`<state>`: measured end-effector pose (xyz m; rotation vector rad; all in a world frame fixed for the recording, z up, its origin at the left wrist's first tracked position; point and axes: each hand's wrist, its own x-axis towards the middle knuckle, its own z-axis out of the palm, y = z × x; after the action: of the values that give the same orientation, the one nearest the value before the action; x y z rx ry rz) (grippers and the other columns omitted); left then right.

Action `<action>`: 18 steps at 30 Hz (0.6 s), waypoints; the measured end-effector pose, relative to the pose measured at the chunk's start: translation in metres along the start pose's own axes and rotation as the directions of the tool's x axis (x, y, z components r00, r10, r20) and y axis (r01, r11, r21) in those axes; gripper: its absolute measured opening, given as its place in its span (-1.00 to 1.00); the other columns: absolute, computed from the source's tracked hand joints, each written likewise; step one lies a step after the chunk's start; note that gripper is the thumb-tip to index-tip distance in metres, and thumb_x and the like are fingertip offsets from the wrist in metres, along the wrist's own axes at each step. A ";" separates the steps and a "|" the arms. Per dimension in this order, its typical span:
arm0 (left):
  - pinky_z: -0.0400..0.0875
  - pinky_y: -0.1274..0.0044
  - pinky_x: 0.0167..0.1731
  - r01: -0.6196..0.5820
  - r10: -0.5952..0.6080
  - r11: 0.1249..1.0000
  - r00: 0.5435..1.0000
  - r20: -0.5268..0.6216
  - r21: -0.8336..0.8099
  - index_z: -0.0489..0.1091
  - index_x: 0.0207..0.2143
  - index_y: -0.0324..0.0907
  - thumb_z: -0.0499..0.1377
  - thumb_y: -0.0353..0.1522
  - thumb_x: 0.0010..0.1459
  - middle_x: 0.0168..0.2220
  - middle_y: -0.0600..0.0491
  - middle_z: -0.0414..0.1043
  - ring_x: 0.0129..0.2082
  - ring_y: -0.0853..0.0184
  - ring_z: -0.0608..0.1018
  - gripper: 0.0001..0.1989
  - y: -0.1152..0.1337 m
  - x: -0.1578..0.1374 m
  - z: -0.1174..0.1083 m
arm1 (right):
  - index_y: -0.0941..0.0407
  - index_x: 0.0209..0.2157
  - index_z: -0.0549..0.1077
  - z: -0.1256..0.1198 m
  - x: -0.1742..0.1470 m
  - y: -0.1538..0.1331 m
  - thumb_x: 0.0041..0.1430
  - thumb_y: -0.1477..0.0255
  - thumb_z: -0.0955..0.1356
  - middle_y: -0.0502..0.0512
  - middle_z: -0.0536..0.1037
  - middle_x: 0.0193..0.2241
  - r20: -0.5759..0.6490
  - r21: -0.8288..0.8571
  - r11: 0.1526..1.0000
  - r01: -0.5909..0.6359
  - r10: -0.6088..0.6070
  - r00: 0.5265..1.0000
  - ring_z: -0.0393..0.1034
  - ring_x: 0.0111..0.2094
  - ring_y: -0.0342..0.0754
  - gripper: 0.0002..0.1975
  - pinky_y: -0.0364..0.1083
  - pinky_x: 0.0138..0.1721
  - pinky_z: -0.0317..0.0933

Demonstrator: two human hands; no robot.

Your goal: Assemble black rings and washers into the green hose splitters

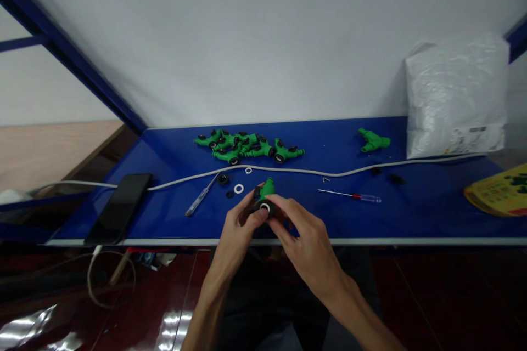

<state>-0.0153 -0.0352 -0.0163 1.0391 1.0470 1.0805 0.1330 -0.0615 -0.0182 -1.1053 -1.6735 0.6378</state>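
Observation:
Both hands hold one green Y-shaped hose splitter [267, 187] over the front of the blue bench. A black threaded collar with a white ring inside faces me. My left hand [242, 219] grips the splitter from the left, its thumb on the collar. From the right, the fingers of my right hand [300, 225] close around the same collar and body. Left of them lie a white ring washer [239, 188], a black threaded ring [223, 179], a small black disc [229, 194] and another white ring [248, 170].
Several green splitters [247, 147] cluster at the back; a bare green one [374, 140] sits farther right. A screwdriver [349, 196] lies right, another [201, 202] left. A white cable [197, 176] crosses the bench past a phone [119, 208]. A white plastic package [457, 98] stands back right.

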 end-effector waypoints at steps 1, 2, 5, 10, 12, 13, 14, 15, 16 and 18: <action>0.32 0.31 0.22 0.021 -0.021 1.000 1.000 0.003 0.018 0.48 0.16 -0.23 0.34 -0.26 0.08 0.11 -0.10 0.55 0.18 0.04 0.50 -0.42 0.002 0.001 -0.001 | -0.02 0.14 0.41 -0.002 0.000 0.001 0.38 0.50 0.34 0.05 0.56 -0.15 0.013 -0.027 1.000 0.013 -0.013 1.000 0.51 -0.15 -0.05 -0.67 -0.09 -0.10 0.39; 0.36 0.29 0.19 0.042 -0.043 0.999 0.999 0.007 0.031 0.49 0.15 -0.24 0.35 -0.24 0.07 0.08 -0.12 0.57 0.14 0.03 0.54 -0.41 0.003 0.001 -0.002 | -0.01 0.14 0.40 -0.003 -0.001 0.002 0.39 0.49 0.34 0.05 0.55 -0.17 0.021 -0.049 0.998 0.030 -0.029 0.999 0.51 -0.16 -0.04 -0.67 -0.09 -0.11 0.40; 0.46 0.28 0.08 0.082 -0.082 0.994 0.997 0.004 0.074 0.49 0.12 -0.30 0.39 -0.18 0.01 -0.01 -0.18 0.61 0.04 0.00 0.60 -0.36 0.006 0.003 -0.003 | -0.03 0.17 0.38 -0.006 -0.001 0.004 0.41 0.47 0.32 0.08 0.52 -0.16 0.031 -0.079 0.993 0.086 -0.084 0.996 0.52 -0.14 -0.01 -0.66 -0.08 -0.13 0.42; 0.52 0.29 -0.02 0.062 -0.059 0.989 0.998 -0.027 0.136 0.49 0.09 -0.32 0.38 -0.18 0.00 -0.13 -0.16 0.66 -0.06 0.01 0.64 -0.37 0.008 0.004 0.002 | -0.08 0.21 0.36 -0.009 -0.002 0.006 0.41 0.49 0.30 0.10 0.50 -0.14 0.001 -0.075 0.988 0.138 -0.138 0.990 0.52 -0.13 -0.01 -0.60 -0.09 -0.14 0.47; 0.51 0.28 0.01 0.048 -0.046 0.986 0.999 -0.014 0.161 0.51 0.07 -0.29 0.36 -0.18 0.03 -0.10 -0.14 0.65 -0.04 0.01 0.64 -0.42 0.008 0.003 0.007 | -0.10 0.21 0.36 -0.009 -0.004 0.006 0.38 0.53 0.32 0.10 0.50 -0.12 -0.038 -0.064 0.990 0.129 -0.132 0.991 0.53 -0.14 -0.02 -0.57 -0.09 -0.13 0.48; 0.50 0.28 0.04 0.043 -0.041 0.984 0.999 -0.016 0.170 0.52 0.07 -0.27 0.35 -0.18 0.05 -0.06 -0.13 0.64 0.00 0.01 0.62 -0.44 0.008 0.002 0.009 | -0.11 0.21 0.35 -0.008 -0.005 0.006 0.36 0.54 0.32 0.10 0.50 -0.11 -0.064 -0.057 0.990 0.125 -0.129 0.990 0.53 -0.13 -0.03 -0.55 -0.10 -0.12 0.48; 0.47 0.28 0.09 0.034 -0.030 0.984 0.999 -0.022 0.177 0.52 0.07 -0.25 0.33 -0.18 0.07 0.00 -0.12 0.62 0.06 0.01 0.60 -0.46 0.008 0.002 0.012 | -0.11 0.21 0.35 -0.007 -0.006 0.007 0.35 0.55 0.32 0.10 0.50 -0.11 -0.090 -0.053 0.991 0.125 -0.129 0.988 0.53 -0.12 -0.03 -0.53 -0.09 -0.10 0.48; 0.44 0.29 0.14 0.021 -0.016 0.982 0.999 -0.029 0.186 0.52 0.09 -0.22 0.31 -0.18 0.09 0.06 -0.10 0.59 0.12 0.02 0.56 -0.47 0.007 0.001 0.015 | -0.11 0.22 0.34 -0.005 -0.007 0.008 0.33 0.56 0.32 0.10 0.50 -0.09 -0.116 -0.054 0.991 0.125 -0.131 0.985 0.52 -0.10 -0.02 -0.52 -0.09 -0.08 0.48; 0.41 0.30 0.17 0.007 0.001 0.981 0.999 -0.038 0.196 0.51 0.11 -0.20 0.29 -0.19 0.12 0.11 -0.08 0.56 0.16 0.03 0.53 -0.48 0.006 0.001 0.018 | -0.10 0.22 0.34 -0.003 -0.009 0.009 0.32 0.56 0.33 0.10 0.50 -0.08 -0.142 -0.060 0.990 0.125 -0.133 0.981 0.52 -0.08 -0.02 -0.51 -0.08 -0.06 0.48; 0.39 0.29 0.19 -0.024 0.037 0.972 0.998 -0.050 0.232 0.49 0.15 -0.17 0.25 -0.21 0.18 0.14 -0.06 0.54 0.19 0.05 0.51 -0.50 0.003 0.001 0.024 | -0.08 0.19 0.35 0.000 -0.011 0.013 0.31 0.55 0.33 0.11 0.50 -0.07 -0.188 -0.067 0.991 0.115 -0.126 0.974 0.51 -0.04 0.00 -0.53 -0.07 -0.04 0.47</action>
<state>0.0076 -0.0372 -0.0095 1.2209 1.2264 1.0325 0.1386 -0.0657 -0.0339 -1.0605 -1.5853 0.3965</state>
